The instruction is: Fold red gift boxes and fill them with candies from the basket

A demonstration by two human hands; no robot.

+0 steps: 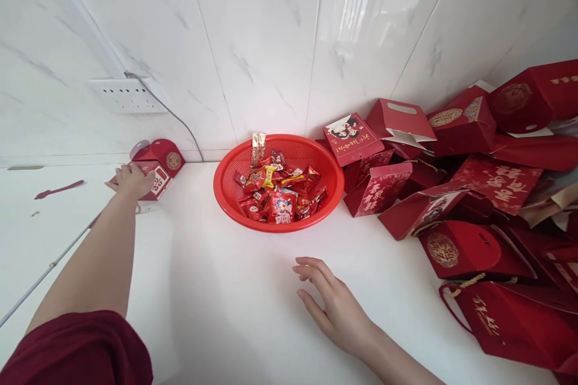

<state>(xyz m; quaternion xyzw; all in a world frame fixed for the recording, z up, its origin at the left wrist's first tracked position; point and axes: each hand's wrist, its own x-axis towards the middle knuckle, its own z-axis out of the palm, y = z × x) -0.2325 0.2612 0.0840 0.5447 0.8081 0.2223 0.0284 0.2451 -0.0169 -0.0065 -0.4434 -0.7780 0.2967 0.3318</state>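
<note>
My left hand [130, 180] is stretched out to the far left, its fingers closed over a small red gift box [160, 177] that sits against the tiled wall. The box has a rounded flap with a gold emblem and a white label with red characters; my hand covers part of it. Over the white tabletop, my right hand [332, 304] is held with fingers loosely apart and nothing in them. Just beyond it stands a red plastic basket [221, 192] containing several wrapped candies [282, 207], mostly red, with a gold one at the rim.
A heap of red gift boxes [456, 252] covers the right side, some folded, some with rope handles. At left lies a dark red spoon-shaped strip [58, 189]. A socket panel [129, 96] with a grey cable [174, 114] is on the wall. A seam [54, 264] crosses the left tabletop.
</note>
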